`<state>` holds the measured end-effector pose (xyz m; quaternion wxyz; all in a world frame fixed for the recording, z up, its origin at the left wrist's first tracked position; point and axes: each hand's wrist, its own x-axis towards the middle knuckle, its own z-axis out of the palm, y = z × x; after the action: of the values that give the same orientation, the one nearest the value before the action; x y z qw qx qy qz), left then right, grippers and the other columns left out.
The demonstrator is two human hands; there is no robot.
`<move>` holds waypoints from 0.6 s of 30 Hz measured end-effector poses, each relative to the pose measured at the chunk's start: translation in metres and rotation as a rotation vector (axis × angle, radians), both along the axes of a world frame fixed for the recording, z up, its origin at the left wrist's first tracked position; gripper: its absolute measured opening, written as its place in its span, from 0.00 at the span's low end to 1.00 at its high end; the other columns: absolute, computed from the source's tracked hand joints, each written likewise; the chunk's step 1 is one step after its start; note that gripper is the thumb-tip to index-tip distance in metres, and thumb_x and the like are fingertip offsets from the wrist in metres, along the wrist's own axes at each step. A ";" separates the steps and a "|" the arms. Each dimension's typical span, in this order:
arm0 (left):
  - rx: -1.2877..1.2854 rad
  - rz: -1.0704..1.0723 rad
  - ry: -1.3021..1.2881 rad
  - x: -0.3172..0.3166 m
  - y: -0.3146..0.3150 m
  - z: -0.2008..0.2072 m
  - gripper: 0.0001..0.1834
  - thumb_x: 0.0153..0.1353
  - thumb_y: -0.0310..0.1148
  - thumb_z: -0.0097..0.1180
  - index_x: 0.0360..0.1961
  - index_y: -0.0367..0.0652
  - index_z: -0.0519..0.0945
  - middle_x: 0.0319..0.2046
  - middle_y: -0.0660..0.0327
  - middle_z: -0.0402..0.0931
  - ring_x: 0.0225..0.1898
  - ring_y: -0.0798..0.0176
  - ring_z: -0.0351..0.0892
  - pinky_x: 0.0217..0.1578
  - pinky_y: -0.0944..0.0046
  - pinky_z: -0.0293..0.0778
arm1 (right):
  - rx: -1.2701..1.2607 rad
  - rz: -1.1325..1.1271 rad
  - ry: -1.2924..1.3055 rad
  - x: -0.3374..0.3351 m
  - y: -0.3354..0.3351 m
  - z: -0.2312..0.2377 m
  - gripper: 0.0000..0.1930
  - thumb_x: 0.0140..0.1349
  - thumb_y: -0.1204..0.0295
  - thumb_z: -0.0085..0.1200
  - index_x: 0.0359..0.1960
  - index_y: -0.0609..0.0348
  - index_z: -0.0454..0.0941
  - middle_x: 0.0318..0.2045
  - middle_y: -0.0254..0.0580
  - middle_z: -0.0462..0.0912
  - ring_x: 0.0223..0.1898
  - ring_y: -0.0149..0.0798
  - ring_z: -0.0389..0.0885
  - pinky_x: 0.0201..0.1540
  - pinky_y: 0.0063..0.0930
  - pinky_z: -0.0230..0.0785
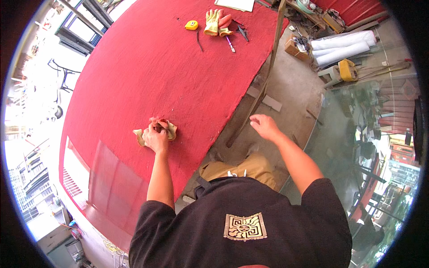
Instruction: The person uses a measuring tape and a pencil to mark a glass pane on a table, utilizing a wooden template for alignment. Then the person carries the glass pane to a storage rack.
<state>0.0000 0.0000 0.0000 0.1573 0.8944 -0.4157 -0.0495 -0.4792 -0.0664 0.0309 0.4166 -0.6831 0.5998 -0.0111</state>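
Note:
My left hand (156, 139) is closed on a pair of work gloves (171, 129), cream-yellow with reddish parts, at the near part of a large red cloth-covered table (147, 80). Its fingers press into the bunched fabric, and one cream cuff sticks out on the left. Off the table's right edge, my right hand (265, 127) hangs in the air. Its fingers are loosely bent and slightly apart, with nothing seen in them. A long, narrow wooden strip (263, 85) runs along just beyond that hand.
Farther up the table lie a yellow tape measure (191, 25), another pair of gloves (212, 23), a thin pen-like tool (230, 44) and a white sheet (236, 4). A glass pane (116, 178) lies at the near left. Large glass (330, 134) stands right, near white rolls (343, 41).

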 end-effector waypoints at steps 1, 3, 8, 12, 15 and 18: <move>-0.083 -0.038 0.074 -0.001 -0.004 -0.005 0.28 0.63 0.52 0.67 0.57 0.45 0.84 0.51 0.45 0.81 0.55 0.39 0.79 0.57 0.41 0.73 | -0.087 0.010 -0.009 0.007 -0.010 0.006 0.23 0.68 0.61 0.61 0.62 0.55 0.81 0.56 0.54 0.84 0.62 0.53 0.80 0.68 0.43 0.71; -0.215 -0.077 0.082 -0.010 -0.057 -0.003 0.27 0.64 0.52 0.66 0.55 0.43 0.84 0.49 0.44 0.82 0.54 0.38 0.79 0.56 0.40 0.73 | -0.299 0.045 -0.049 0.019 -0.074 0.000 0.23 0.66 0.63 0.62 0.61 0.56 0.81 0.53 0.53 0.84 0.59 0.55 0.81 0.66 0.45 0.73; -0.515 -0.042 0.119 -0.091 -0.226 0.007 0.36 0.65 0.57 0.64 0.65 0.41 0.77 0.53 0.42 0.78 0.59 0.36 0.75 0.61 0.40 0.71 | -0.693 0.082 -0.026 0.035 -0.256 -0.002 0.26 0.66 0.63 0.62 0.65 0.56 0.77 0.61 0.52 0.79 0.64 0.55 0.75 0.69 0.48 0.70; -0.355 -0.009 -0.136 -0.119 -0.273 -0.050 0.36 0.65 0.50 0.62 0.68 0.39 0.74 0.70 0.38 0.67 0.74 0.35 0.62 0.76 0.40 0.56 | -0.802 0.032 0.032 0.056 -0.341 -0.024 0.29 0.67 0.61 0.61 0.68 0.57 0.74 0.65 0.53 0.76 0.69 0.56 0.71 0.72 0.50 0.66; -0.149 0.014 -0.242 -0.132 -0.295 -0.065 0.32 0.64 0.43 0.59 0.68 0.41 0.74 0.74 0.44 0.66 0.76 0.37 0.60 0.78 0.41 0.52 | -0.883 0.025 0.109 0.043 -0.389 -0.065 0.31 0.67 0.56 0.60 0.68 0.60 0.74 0.66 0.59 0.74 0.73 0.59 0.66 0.77 0.51 0.59; -0.096 0.059 -0.251 -0.137 -0.294 -0.063 0.33 0.65 0.41 0.58 0.71 0.43 0.71 0.74 0.45 0.66 0.76 0.38 0.60 0.77 0.41 0.52 | -0.910 0.073 0.049 0.036 -0.397 -0.071 0.32 0.65 0.56 0.61 0.66 0.61 0.74 0.66 0.59 0.73 0.73 0.60 0.66 0.78 0.54 0.56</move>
<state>-0.1375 -0.2938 -0.0631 0.1478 0.8969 -0.4075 0.0875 -0.4428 -0.4637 -0.0405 0.0600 -0.8174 0.5191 -0.2425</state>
